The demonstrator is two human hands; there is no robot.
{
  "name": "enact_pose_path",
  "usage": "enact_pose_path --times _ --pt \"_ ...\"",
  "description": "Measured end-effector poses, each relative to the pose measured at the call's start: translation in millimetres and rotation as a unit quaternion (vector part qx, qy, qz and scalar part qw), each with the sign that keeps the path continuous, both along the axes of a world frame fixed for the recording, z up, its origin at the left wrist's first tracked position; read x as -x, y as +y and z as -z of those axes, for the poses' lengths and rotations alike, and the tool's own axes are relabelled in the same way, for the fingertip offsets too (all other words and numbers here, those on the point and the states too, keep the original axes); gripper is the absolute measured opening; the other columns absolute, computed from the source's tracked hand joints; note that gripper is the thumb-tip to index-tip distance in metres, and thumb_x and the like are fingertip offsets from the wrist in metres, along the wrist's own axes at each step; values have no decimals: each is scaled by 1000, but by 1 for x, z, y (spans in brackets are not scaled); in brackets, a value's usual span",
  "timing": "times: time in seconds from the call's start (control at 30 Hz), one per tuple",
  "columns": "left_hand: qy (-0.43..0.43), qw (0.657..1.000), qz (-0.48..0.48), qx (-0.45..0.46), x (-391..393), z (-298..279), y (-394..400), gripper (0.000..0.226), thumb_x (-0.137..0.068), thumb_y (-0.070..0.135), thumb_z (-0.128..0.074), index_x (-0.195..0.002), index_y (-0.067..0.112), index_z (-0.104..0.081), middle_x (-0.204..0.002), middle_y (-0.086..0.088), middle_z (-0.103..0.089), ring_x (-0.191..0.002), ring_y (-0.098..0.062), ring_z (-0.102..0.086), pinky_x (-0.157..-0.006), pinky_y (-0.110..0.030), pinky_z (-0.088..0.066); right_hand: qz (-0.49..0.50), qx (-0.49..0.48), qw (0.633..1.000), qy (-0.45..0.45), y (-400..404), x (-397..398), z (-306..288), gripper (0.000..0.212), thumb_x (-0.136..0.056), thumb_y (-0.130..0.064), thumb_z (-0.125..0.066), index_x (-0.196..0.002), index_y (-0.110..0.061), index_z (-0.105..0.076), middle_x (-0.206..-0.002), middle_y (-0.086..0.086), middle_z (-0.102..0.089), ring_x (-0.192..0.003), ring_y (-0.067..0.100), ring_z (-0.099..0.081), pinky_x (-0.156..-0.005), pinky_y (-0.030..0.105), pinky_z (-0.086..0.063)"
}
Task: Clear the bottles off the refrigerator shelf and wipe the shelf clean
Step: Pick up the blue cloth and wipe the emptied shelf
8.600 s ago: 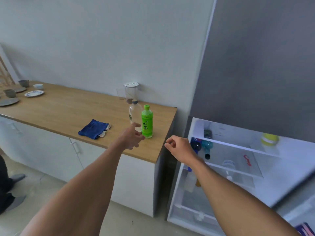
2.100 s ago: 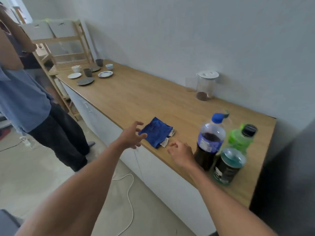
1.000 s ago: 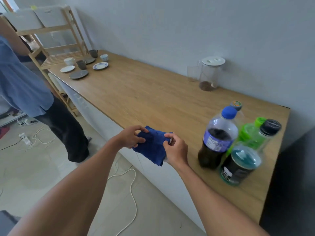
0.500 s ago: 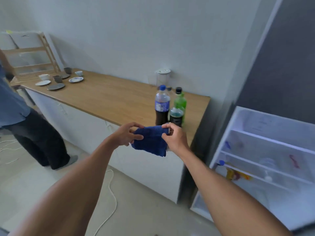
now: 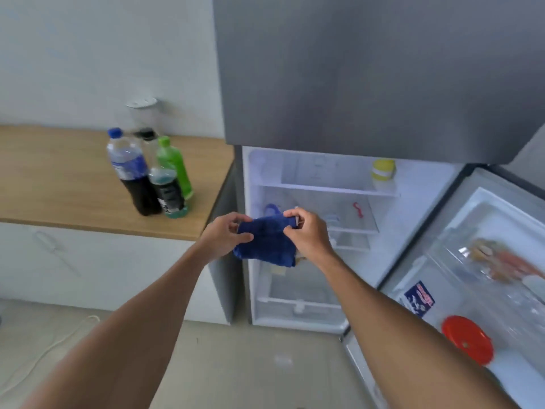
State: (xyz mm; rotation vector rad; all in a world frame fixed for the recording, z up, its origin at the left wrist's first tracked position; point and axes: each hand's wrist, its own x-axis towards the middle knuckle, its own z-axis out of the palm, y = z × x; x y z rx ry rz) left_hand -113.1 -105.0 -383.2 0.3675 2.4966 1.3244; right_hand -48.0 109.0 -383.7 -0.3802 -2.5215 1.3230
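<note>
The refrigerator [image 5: 368, 84] is seen with its lower door [image 5: 486, 276] swung open to the right and its white interior exposed. To its left the wooden table [image 5: 59, 187] carries a tight cluster of bottles: a cola bottle [image 5: 129, 172] with a blue cap, a green bottle [image 5: 174, 166], a bottle with a dark label and bluish liquid [image 5: 168, 190], and a black cap [image 5: 144, 132] showing behind them. The clearing step can therefore be judged largely done, while wiping has not begun.

The middle glass shelf [image 5: 348, 208] appears mostly bare; a small red mark or object [image 5: 357, 208] is seen on it, and a blurred bluish shape [image 5: 271, 208] sits at its left end, too unclear to be named. A yellow-lidded jar [image 5: 382, 169] stands on the upper shelf.

The blue cloth [image 5: 265, 243] is held in mid-air in front of the shelves, not touching them. It is folded, soft and thick, hanging slightly below the grip. Its left edge is pinched by the left hand [image 5: 224, 239] with fingers curled closed, and its upper right corner is pinched by the right hand [image 5: 306, 231] between thumb and fingers.
</note>
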Motion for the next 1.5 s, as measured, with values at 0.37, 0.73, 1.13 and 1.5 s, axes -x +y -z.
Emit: enact_pose_path --times 0.37,0.73,1.13,1.5 --pt "11 1000 22 19 109 136 240 32 -81 28 -78 -108 40 -66 -95 8 -71 -91 -21 -71 -89 -43 -60 114 18 991 -66 213 87 112 38 -84 -3 -64 -117 -21 -73 -109 -4 -70 -87 14 -64 -59 -1 -39" --pt "129 984 29 116 200 214 313 59 -93 54 -62 -146 37 -43 -127 0 -64 -116 -27 -60 -102 -45 -50 176 -107 976 -67 271 191 191 47 -91 -17 -63 -138 -23 -61 -145 7 -50 -131 25 -49 -108 33 -45" --pt "270 856 158 411 235 277 303 66 -102 51 3 -165 29 4 -174 -2 6 -159 -38 3 -126 -60 -2 -53 -381 902 -196 253 234 266 68 -104 -51 -12 -162 -21 7 -171 8 11 -157 31 11 -126 51 2" --pt "307 847 173 397 244 282 300 61 -105 44 -2 -164 29 1 -174 -3 0 -159 -36 -2 -127 -58 -7 -2 -330 914 -235 239 234 260 63 -107 -44 -13 -162 -21 6 -171 4 11 -156 29 12 -125 50 6"
